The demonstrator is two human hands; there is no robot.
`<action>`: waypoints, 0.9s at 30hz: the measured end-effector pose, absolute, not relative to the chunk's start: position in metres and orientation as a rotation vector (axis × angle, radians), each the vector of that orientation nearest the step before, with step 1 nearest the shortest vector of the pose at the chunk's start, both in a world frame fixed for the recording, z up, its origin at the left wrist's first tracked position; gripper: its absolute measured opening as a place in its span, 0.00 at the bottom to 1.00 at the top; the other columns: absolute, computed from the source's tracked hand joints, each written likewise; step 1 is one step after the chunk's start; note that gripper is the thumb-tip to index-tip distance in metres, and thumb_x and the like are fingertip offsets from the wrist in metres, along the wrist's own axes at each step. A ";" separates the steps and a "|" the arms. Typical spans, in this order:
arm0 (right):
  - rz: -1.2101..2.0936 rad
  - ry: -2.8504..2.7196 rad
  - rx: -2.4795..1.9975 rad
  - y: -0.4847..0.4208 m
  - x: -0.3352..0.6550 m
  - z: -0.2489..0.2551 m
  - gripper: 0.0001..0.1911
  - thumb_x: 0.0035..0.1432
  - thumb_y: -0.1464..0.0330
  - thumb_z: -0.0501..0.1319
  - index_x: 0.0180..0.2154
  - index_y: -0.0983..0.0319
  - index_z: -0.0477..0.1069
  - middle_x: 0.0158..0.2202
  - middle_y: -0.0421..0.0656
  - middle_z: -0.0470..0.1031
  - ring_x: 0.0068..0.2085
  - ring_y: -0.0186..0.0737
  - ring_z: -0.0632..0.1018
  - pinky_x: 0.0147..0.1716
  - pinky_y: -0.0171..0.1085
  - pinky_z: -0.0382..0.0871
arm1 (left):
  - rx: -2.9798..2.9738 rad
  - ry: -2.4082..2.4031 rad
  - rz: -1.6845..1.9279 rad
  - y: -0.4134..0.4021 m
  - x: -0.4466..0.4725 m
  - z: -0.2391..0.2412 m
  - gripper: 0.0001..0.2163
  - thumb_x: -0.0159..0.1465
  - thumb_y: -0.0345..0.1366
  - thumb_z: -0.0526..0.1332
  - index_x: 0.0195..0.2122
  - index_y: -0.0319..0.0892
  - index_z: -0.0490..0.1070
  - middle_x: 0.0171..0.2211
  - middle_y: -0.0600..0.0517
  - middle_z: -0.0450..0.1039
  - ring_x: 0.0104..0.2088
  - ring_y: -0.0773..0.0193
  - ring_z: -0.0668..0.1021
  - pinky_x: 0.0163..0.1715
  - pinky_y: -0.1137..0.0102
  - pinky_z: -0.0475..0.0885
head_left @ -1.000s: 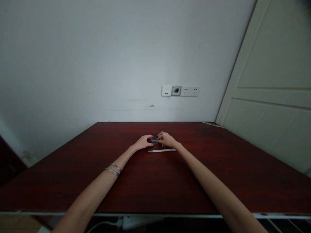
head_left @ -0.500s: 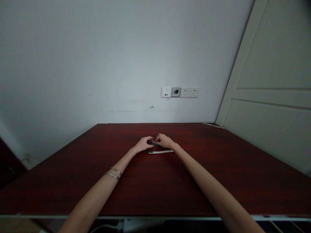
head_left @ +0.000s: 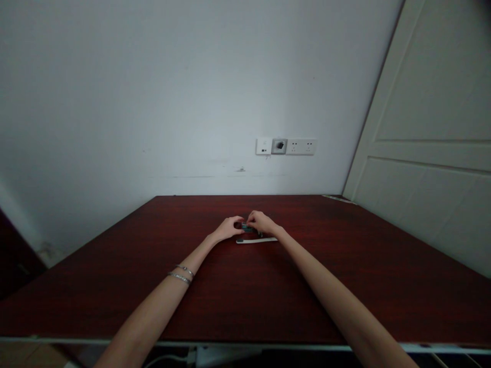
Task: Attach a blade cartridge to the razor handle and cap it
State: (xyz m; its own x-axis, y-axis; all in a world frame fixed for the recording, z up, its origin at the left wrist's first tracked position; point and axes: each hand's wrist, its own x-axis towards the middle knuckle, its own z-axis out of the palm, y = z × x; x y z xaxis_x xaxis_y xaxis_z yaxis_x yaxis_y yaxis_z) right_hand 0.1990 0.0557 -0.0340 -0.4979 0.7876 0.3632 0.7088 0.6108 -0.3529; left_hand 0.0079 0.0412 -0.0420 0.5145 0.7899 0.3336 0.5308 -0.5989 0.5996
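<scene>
A small, flat, dark teal piece that looks like a circuit board (head_left: 246, 228) lies on the tabletop between my hands, partly covered by my fingers. My left hand (head_left: 227, 228) curves around its left end, thumb on the near side and fingertips on the far side. From the right, my right hand (head_left: 261, 223) reaches over it with thumb and fingertips pinched together at its top. Whatever is in that pinch is too small to make out. Just in front lies a white toothbrush (head_left: 256, 240), its dark bristled end to the left and its right end beside my right wrist.
The dark red wooden tabletop (head_left: 245, 291) runs back to a pale wall. Wall sockets (head_left: 301, 146) sit above its far edge. A white panelled door (head_left: 429, 148) stands at the right. Cables and a white item (head_left: 215, 357) show below the near edge.
Both hands stay around the small board, with only slight finger movement. More of the board shows between them. The whole view has shifted a little.
</scene>
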 end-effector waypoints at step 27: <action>0.246 -2.185 -1.781 0.026 0.222 -0.022 0.15 0.48 0.60 0.60 0.34 0.63 0.77 0.35 0.50 0.77 0.37 0.44 0.77 0.31 0.32 0.64 | 2.308 1.086 0.823 0.049 0.005 -0.047 0.27 0.49 0.33 0.65 0.52 0.37 0.65 0.45 0.45 0.73 0.44 0.58 0.75 0.48 0.67 0.66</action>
